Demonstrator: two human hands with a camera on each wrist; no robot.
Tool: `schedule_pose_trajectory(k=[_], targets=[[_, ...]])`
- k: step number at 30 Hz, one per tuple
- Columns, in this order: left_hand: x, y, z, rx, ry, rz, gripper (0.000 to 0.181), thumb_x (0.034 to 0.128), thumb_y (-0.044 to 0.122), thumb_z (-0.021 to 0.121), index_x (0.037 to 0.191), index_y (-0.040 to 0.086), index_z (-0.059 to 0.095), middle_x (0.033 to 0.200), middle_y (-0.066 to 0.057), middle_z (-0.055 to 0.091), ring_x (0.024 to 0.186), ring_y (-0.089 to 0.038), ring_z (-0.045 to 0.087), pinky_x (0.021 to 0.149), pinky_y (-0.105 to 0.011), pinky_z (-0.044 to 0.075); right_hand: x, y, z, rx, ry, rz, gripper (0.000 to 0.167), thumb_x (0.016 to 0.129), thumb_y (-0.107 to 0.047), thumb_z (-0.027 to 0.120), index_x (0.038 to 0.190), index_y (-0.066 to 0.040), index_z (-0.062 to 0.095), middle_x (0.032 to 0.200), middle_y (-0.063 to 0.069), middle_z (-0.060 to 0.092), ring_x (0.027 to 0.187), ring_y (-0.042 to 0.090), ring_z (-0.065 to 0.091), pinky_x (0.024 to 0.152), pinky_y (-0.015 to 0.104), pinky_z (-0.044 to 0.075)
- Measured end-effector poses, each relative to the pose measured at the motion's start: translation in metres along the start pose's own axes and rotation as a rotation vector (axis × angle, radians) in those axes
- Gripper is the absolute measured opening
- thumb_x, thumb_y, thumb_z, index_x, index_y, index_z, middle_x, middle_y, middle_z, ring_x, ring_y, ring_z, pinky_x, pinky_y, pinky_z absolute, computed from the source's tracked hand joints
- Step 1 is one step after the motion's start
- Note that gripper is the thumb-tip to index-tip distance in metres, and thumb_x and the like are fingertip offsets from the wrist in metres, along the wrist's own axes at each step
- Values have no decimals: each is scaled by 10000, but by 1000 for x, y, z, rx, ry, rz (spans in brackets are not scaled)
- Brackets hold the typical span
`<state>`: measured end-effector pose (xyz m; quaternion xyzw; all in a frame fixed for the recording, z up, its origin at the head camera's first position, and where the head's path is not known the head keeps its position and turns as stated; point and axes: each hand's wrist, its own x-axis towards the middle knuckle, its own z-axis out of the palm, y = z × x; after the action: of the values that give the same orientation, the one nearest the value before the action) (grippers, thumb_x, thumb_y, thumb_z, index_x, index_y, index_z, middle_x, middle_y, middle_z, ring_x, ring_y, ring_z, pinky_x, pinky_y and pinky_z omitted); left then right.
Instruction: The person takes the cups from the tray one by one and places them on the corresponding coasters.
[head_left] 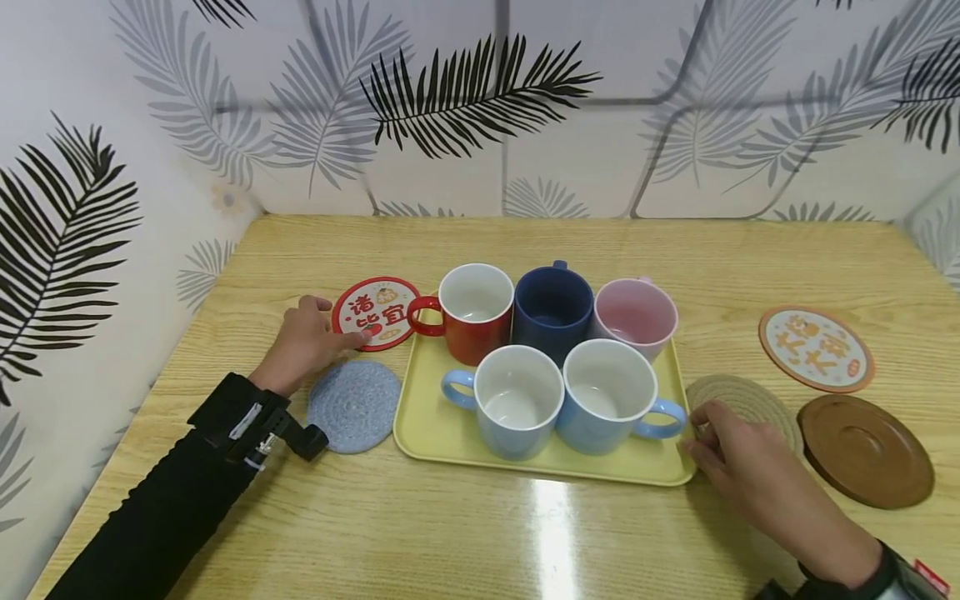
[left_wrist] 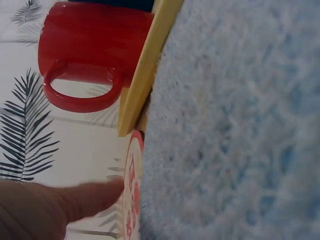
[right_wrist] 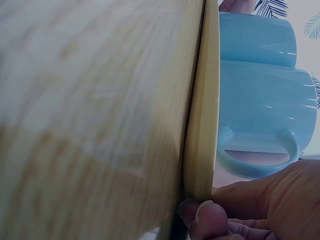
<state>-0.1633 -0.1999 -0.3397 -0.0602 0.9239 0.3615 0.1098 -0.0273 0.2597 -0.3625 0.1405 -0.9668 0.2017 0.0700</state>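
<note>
My left hand [head_left: 303, 343] holds the left side of a round red-and-white coaster [head_left: 384, 302], thumb on its printed face; the other fingertips are partly hidden at its rim. At the near right corner of a yellow tray [head_left: 540, 472], my right hand [head_left: 768, 479] pinches the edge, as the right wrist view also shows. A red mug [head_left: 476, 333], a navy mug [head_left: 551, 315] and a pink mug [head_left: 636, 321] form the tray's far row. Nearer stand two light blue mugs, one on the left [head_left: 517, 412], the other on the right [head_left: 600, 412].
A blue-grey woven coaster [head_left: 354, 408] lies left of the tray. To the right are a beige woven coaster [head_left: 738, 396], partly behind my right hand, a printed orange-rimmed coaster [head_left: 816, 348] and a brown round coaster [head_left: 866, 450]. Leaf-patterned cloth [head_left: 570, 167] hangs behind the wooden table [head_left: 420, 533].
</note>
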Motion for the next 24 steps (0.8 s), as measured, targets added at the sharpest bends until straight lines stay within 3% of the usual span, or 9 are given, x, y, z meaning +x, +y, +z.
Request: schedule_pose_trajectory(k=[3, 7, 11, 14, 16, 19, 24], targets=[[-8, -3, -3, 45, -81, 42, 708, 891, 296, 776, 1296, -148, 401, 1159, -276, 438, 986, -341, 446, 716, -351, 417, 0, 0, 1, -3, 14, -16, 237, 821, 6, 791, 966, 4, 604, 702, -28, 642, 622, 92, 563, 542, 320, 467], [-20, -6, -7, 172, -175, 93, 691, 818, 382, 846, 1141, -121, 498, 1117, -257, 414, 987, -358, 419, 703, -353, 429, 0, 1, 2, -7, 36, -29, 252, 803, 14, 804, 958, 4, 606, 700, -25, 653, 616, 97, 584, 533, 320, 470], [-26, -4, -9, 298, -205, 123, 653, 759, 403, 888, 1079, -95, 612, 1081, -270, 480, 989, -406, 432, 716, -386, 434, 0, 1, 3, -11, 60, -36, 276, 776, 28, 822, 947, 3, 606, 694, -23, 659, 605, 106, 596, 527, 322, 471], [-26, -2, -9, 344, -202, 129, 546, 747, 392, 896, 992, -40, 671, 1004, -218, 549, 952, -395, 456, 709, -376, 406, 0, 1, 4, -16, 65, -36, 281, 770, 29, 828, 938, 4, 604, 688, -33, 649, 601, 100, 584, 527, 319, 467], [-25, -1, -8, 331, -214, 123, 475, 747, 371, 899, 898, -12, 663, 890, -152, 551, 869, -339, 480, 668, -348, 401, 0, 1, 4, -19, 58, -32, 276, 778, 22, 826, 941, 4, 604, 689, -39, 641, 603, 96, 572, 531, 322, 465], [-26, -3, -8, 249, -245, 98, 453, 773, 309, 889, 883, -9, 586, 832, -94, 514, 797, -260, 482, 624, -316, 406, 1, 1, 3, -17, 38, -17, 263, 796, 8, 817, 951, 8, 605, 696, -35, 639, 613, 100, 568, 538, 329, 467], [-27, -7, -12, 97, -275, 76, 473, 852, 245, 828, 1072, -54, 534, 961, -139, 532, 887, -270, 491, 688, -324, 423, 1, -1, -2, -4, 4, 10, 213, 836, -8, 788, 972, 4, 625, 714, -13, 666, 629, 101, 581, 547, 320, 467]])
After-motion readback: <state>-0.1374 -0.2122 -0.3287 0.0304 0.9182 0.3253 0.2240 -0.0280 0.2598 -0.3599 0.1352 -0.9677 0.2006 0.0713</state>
